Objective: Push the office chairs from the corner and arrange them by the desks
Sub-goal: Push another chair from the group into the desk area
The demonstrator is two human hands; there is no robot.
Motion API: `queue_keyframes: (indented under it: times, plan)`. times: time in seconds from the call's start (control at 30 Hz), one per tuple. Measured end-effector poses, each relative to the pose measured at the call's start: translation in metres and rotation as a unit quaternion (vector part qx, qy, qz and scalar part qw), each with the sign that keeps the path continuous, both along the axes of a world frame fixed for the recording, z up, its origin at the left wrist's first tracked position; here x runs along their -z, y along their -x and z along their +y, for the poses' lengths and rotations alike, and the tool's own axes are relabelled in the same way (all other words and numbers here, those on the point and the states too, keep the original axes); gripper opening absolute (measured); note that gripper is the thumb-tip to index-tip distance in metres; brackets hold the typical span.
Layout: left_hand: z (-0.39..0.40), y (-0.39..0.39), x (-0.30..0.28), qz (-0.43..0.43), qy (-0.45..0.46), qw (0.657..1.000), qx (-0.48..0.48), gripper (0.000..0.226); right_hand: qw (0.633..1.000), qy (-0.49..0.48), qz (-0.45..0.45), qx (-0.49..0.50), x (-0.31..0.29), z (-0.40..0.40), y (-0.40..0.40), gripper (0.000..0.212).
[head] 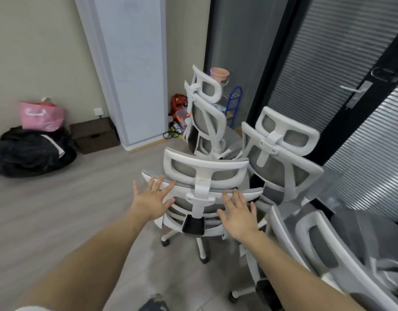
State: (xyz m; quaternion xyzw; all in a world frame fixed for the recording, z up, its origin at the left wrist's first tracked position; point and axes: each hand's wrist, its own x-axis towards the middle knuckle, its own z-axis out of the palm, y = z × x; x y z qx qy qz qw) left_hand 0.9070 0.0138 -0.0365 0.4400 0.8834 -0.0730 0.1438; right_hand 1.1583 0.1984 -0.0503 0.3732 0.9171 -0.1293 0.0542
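Note:
Several white-framed office chairs with grey mesh stand bunched in the corner. The nearest chair point(203, 176) has its back turned to me. My left hand point(152, 198) is spread, fingers straight, at the left side of its backrest top. On the right side my right hand point(238, 215) is spread the same way. Neither hand grips anything. A second chair point(281, 142) stands to the right, a third chair point(204, 113) behind, and a fourth chair point(317, 248) close at my lower right.
A dark glass partition and a door with a metal handle point(356, 90) run along the right. A black bag point(31, 151), a pink bag point(42, 116) and a brown box point(94, 134) lie by the left wall. Clutter point(179, 113) sits in the corner. Grey wood floor spreads to the left.

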Motion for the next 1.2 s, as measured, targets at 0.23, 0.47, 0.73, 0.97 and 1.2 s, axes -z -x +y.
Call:
queue_keyframes:
  times: [0.23,0.47,0.73,0.97,1.2]
  plan:
    - [0.003,0.079,0.002,0.043,0.010,0.998,0.051,0.069,1.000,0.007,-0.006,0.007,-0.007,-0.008,0.055,0.070]
    - [-0.009,0.167,0.013,0.009,-0.023,0.994,0.111,0.072,0.994,0.031,0.029,0.105,-0.010,-0.063,0.131,0.067]
    - [-0.046,0.259,0.010,-0.024,-0.019,0.985,0.171,0.075,0.986,0.027,0.005,0.162,-0.006,-0.148,0.200,0.066]
    - [-0.097,0.308,0.002,-0.050,0.010,0.974,0.220,0.075,0.978,0.034,-0.025,0.203,-0.014,-0.240,0.240,0.067]
    - [-0.179,0.337,0.000,-0.047,0.032,0.957,0.284,0.082,0.969,0.063,-0.038,0.236,-0.019,-0.348,0.257,0.070]
